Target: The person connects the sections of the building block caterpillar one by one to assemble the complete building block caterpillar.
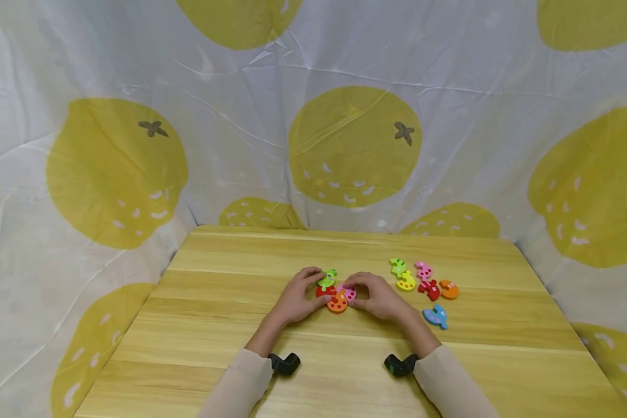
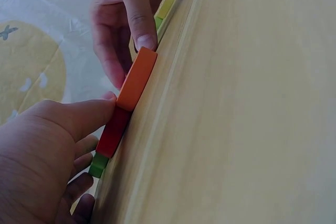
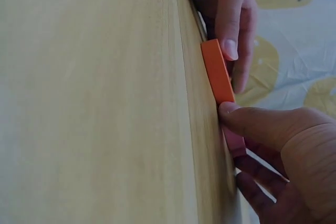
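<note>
In the head view, a green puzzle piece with a smiling face (image 1: 327, 280) joins a red piece (image 1: 322, 292). A dotted orange piece (image 1: 337, 302) adjoins the red one, with a dotted pink piece (image 1: 350, 293) on its right. My left hand (image 1: 295, 296) holds the row's left side, its thumb by the red and orange pieces and a finger at the green one. My right hand (image 1: 378, 296) pinches the pink piece between thumb and fingers. The left wrist view shows the orange (image 2: 137, 80), red (image 2: 113, 132) and green (image 2: 98, 164) edges lying in line. Whether orange and pink interlock fully is unclear.
Right of my hands lie more pieces: light green (image 1: 397, 266), yellow (image 1: 406, 281), pink (image 1: 423, 270), red (image 1: 429, 289), orange (image 1: 449, 289) and blue (image 1: 436, 317). They rest on a wooden table (image 1: 334, 371). A lemon-print cloth (image 1: 240, 145) hangs behind it.
</note>
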Demonstrator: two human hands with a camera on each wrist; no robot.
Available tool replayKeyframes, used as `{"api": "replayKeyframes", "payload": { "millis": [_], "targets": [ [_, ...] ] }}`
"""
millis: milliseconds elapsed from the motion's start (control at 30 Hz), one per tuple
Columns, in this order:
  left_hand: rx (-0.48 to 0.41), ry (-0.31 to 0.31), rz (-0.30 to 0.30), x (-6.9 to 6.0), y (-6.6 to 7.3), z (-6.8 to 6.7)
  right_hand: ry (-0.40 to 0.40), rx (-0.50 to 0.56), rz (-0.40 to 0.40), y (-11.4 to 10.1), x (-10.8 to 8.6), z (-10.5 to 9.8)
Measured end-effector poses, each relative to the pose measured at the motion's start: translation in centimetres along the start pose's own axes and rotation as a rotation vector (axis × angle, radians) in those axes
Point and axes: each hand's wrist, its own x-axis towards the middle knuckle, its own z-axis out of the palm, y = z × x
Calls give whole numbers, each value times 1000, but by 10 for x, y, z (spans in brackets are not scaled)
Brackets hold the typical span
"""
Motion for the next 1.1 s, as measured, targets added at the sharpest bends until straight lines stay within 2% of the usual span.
{"api": "replayKeyframes", "payload": {
  "millis": [400, 567, 767, 1100],
  "targets": [
    [54, -53, -3, 0, 3, 0, 37, 48, 39, -2, -11, -9],
    [31, -32, -20, 0, 2, -1, 97, 82, 110, 1, -19, -21],
    [12, -8, -28, -1, 0, -1, 158, 59, 164, 11, -30, -37],
    [-18, 26, -43, -1, -1, -1, 229, -34, 184, 32, -32, -62]
  ]
}}
